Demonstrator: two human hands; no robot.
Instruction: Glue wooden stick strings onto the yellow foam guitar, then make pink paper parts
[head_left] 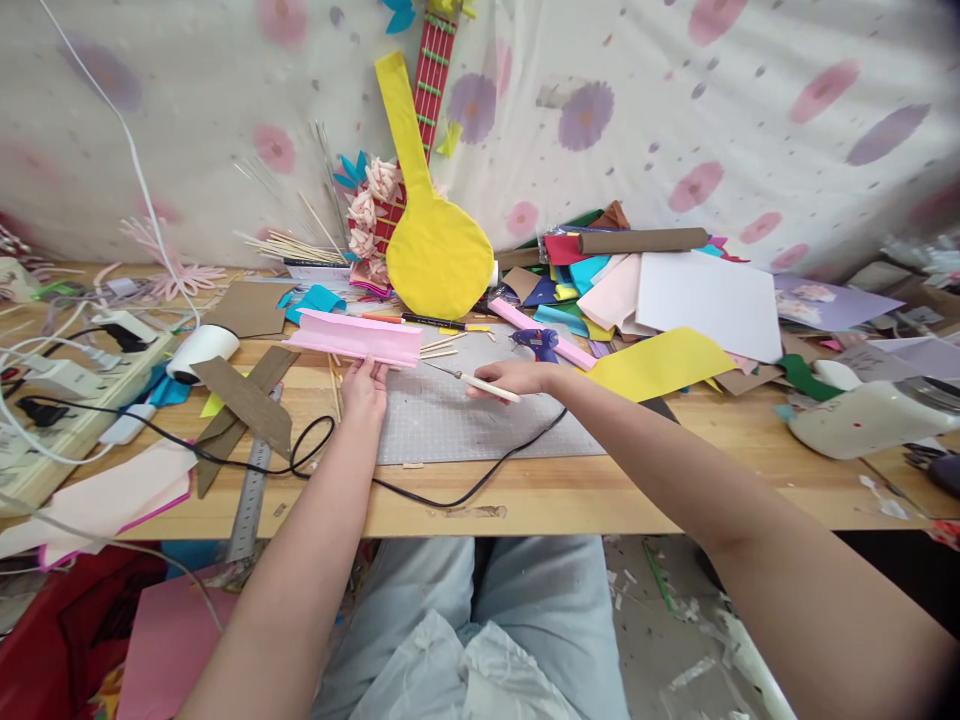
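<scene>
My left hand [364, 385] pinches the near edge of a folded pink paper strip [356, 338] lying across the far left of the grey cutting mat [480, 425]. My right hand [511, 378] is closed on the white handles of a pair of scissors [474, 380], whose thin blades point left toward the pink strip. A blue glue gun [536, 343] lies just beyond my right hand, its black cord [480, 470] trailing over the mat.
A yellow guitar-shaped cutout [431, 240] leans against the flowered cloth. Stacked coloured and white paper sheets [705, 300] lie at right. A metal ruler [251, 480], brown card strips [240, 400], a white cup [201, 350] and a power strip [67, 395] crowd the left.
</scene>
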